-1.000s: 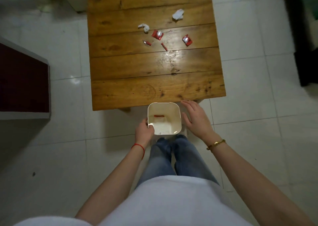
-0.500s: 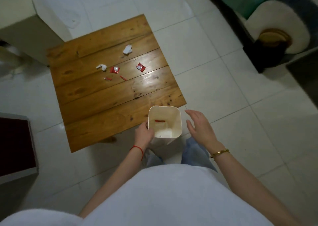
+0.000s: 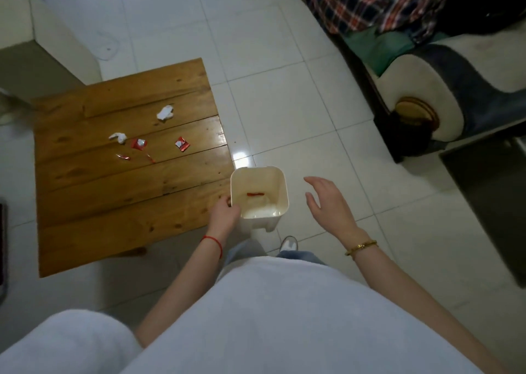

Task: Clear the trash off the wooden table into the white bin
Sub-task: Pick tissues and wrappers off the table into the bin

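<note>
Six bits of trash lie on the wooden worktop (image 3: 119, 202), all on its far half. Two are crumpled white tissues: one tissue (image 3: 165, 113) sits farthest from you, the other tissue (image 3: 118, 137) lies to its left and nearer. Just right of that second tissue is a red wrapper (image 3: 138, 143) with a silvery patch, and well apart to the right lies another red wrapper (image 3: 182, 144). Nearer you are two thin scraps, a red-and-silver strip (image 3: 123, 156) and a small red sliver (image 3: 150, 158), close to each other but not touching.

Your left hand (image 3: 225, 212) grips the near left rim of the white bin (image 3: 281, 191), fingers curled over the edge, a red string (image 3: 213, 242) around that wrist. You hold the bin beside the worktop's near right corner, its open mouth facing up toward you. One red scrap (image 3: 255, 194) lies inside it.

Your right hand (image 3: 330, 202) is released, fingers spread and slightly curved, hovering just right of the bin without touching it; it holds nothing. A gold bracelet (image 3: 361, 247) circles that wrist.

White floor tiles (image 3: 284, 103) surround the worktop, and a sofa arm (image 3: 421, 94) stands to the far right.
</note>
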Tool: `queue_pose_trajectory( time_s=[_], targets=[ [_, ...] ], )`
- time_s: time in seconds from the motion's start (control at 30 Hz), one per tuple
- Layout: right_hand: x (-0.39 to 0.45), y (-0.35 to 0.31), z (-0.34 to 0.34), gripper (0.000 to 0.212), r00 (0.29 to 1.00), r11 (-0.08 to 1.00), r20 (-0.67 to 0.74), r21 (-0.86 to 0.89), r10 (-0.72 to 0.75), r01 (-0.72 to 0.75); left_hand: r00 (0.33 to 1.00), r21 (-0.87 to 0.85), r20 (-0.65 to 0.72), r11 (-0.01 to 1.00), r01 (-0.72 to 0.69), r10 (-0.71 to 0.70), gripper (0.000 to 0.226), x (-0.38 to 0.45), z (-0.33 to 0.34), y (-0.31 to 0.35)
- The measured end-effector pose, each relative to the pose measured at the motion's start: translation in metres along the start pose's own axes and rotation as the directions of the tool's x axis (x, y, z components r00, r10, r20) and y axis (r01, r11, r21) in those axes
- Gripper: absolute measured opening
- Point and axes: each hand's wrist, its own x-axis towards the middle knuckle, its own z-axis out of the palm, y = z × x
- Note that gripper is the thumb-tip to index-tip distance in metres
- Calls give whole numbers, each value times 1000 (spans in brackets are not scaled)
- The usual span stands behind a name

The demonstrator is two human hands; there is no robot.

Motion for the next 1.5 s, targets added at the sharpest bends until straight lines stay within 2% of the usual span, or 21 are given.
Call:
queue_pose_trajectory(
  time_s=[0.27,0.47,0.7,0.9,1.13,1.33,1.5],
  targets=[
    [86,40,-41,37,998,998,15,21,-62,62,996,-140,-54,988,67,-75,35,42,26,75],
    [185,49,-50,37,983,987,89,6,-161,161,986,-262,-111,961,92,-125,34,93,27,115],
    [325,30,-57,37,936,957,219,-21,-277,288,950,-404,-168,897,179,-264,41,165,4,158],
    [425,-7,-55,38,870,919,327,-7,-370,394,916,-487,-223,852,191,-333,39,210,-21,190],
    [511,-57,-35,38,710,814,493,-7,-502,580,851,-587,-244,770,251,-464,38,241,-32,205],
    [569,-95,-9,37,490,666,630,58,-602,744,728,-709,-258,636,303,-635,34,262,-26,207],
    [609,-120,22,37,310,531,690,126,-654,838,606,-840,-220,464,281,-764,31,281,-10,211]
  ],
)
